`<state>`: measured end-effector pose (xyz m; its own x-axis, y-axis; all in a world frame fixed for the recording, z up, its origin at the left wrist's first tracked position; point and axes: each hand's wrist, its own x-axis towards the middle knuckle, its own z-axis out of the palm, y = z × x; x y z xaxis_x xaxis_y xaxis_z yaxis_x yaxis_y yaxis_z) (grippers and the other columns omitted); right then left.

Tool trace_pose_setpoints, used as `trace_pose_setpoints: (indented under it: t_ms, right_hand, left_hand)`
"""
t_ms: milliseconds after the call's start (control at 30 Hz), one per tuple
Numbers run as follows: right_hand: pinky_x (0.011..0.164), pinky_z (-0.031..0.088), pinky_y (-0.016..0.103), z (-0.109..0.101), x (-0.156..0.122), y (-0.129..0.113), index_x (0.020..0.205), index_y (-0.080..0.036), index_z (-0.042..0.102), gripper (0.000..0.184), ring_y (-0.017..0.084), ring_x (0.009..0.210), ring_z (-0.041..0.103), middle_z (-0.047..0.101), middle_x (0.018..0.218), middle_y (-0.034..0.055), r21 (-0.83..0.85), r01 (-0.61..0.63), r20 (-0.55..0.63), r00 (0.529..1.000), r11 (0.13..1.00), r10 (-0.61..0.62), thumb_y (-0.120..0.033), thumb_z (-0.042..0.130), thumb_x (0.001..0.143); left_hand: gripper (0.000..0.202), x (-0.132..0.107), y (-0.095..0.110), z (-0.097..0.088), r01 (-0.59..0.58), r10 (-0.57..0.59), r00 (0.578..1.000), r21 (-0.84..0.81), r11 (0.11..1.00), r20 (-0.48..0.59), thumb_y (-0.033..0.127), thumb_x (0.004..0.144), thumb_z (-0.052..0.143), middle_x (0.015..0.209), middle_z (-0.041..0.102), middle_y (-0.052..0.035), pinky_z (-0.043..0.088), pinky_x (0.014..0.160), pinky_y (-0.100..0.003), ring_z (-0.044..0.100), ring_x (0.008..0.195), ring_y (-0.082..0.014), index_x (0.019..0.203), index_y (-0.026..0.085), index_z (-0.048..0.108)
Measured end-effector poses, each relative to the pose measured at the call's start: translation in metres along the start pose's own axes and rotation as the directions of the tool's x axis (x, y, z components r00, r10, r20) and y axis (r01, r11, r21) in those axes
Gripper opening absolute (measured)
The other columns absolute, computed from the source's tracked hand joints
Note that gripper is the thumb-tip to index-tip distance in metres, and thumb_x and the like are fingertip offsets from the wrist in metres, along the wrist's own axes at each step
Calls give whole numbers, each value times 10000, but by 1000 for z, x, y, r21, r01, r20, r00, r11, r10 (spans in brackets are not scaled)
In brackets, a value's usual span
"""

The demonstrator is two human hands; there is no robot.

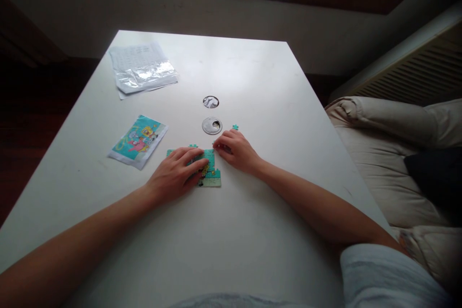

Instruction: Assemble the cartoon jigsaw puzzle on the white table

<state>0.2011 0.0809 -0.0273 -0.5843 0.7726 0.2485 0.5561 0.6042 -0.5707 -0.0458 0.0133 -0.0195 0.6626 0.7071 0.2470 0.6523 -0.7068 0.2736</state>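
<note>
One part-built puzzle (212,172) lies on our desk (267,77), our left hand (177,167) spread over it, our right hand (236,150) curled by its far-right corner; whether pinching, we cannot tell. We seem to be extending that edge; the next move calls for careful alignment.

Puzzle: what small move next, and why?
I'd probably ease the right hand toward the right edge of the puzzle: its outline steps inward above the bottom corner, and the left hand lies on top. Whether the right hand holds anything is unclear.
</note>
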Motion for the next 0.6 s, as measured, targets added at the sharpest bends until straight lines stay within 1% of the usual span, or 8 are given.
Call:
trace_pose_setpoints:
  t_ms: [300, 433, 600]
  right_hand:
    - [873, 376, 363, 1, 0, 1, 915, -220, 680, 105, 206, 857, 504, 642, 869, 40, -2, 10, -10, 1000, 1000, -10, -178, 584, 913]
    - [863, 379, 358, 2, 0, 2, 913, -215, 681, 95, 202, 847, 504, 640, 860, 38, -1, 33, -26, 999, 999, -33, -171, 597, 908]
    - [856, 383, 350, 1, -1, 2, 911, -214, 679, 97, 197, 832, 514, 647, 842, 31, 12, 42, -42, 998, 999, -41, -154, 604, 898]
  left_hand:
    - [332, -1, -1, 2, -3, 3, 1000, 10, 1000, -4, 286, 979, 533, 1394, 563, -96, 451, 1074, -490, 518, 1249, -296, 1301, 249, 603]
    - [332, 0, 0, 1, 21, -22, 1000, 8, 1000, 19, 306, 978, 537, 1399, 569, -107, 437, 1095, -495, 517, 1256, -298, 1291, 216, 599]
    - [305, 0, 0, 0, 39, -39, 999, 3, 999, 33, 303, 974, 534, 1408, 567, -105, 437, 1093, -493, 516, 1264, -298, 1256, 210, 604]
